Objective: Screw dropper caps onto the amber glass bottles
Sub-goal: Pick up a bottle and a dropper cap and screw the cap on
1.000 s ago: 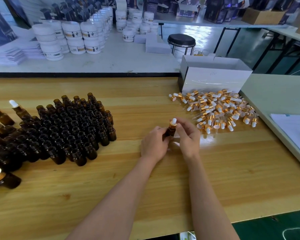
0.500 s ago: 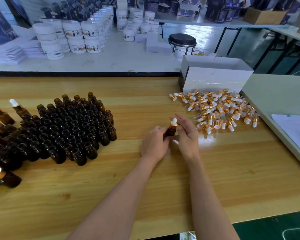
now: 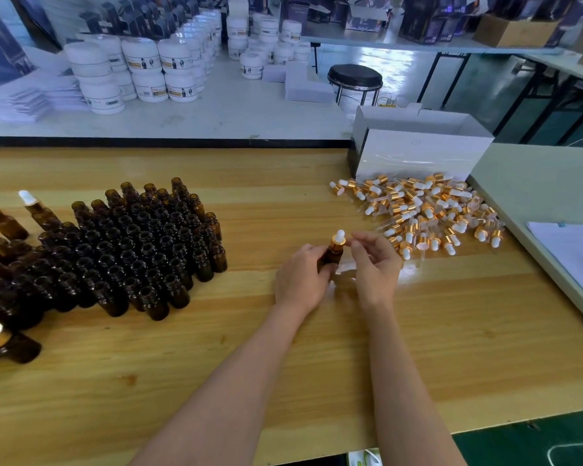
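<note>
The wooden table [image 3: 317,381] carries a white box [image 3: 418,156] at its far right. A dense block of open bottles [image 3: 142,250] stands at the left, with capped bottles [image 3: 4,223] along the left edge. A loose pile of caps [image 3: 424,213] lies just in front of the box. Mid-table, the left hand [image 3: 300,280] wraps its fingers round one upright bottle [image 3: 332,255], a cap [image 3: 338,239] sitting on its neck. The right hand [image 3: 377,267] has curled fingers [image 3: 359,237], tips right at the cap's gold collar; whether they pinch it I cannot tell
</note>
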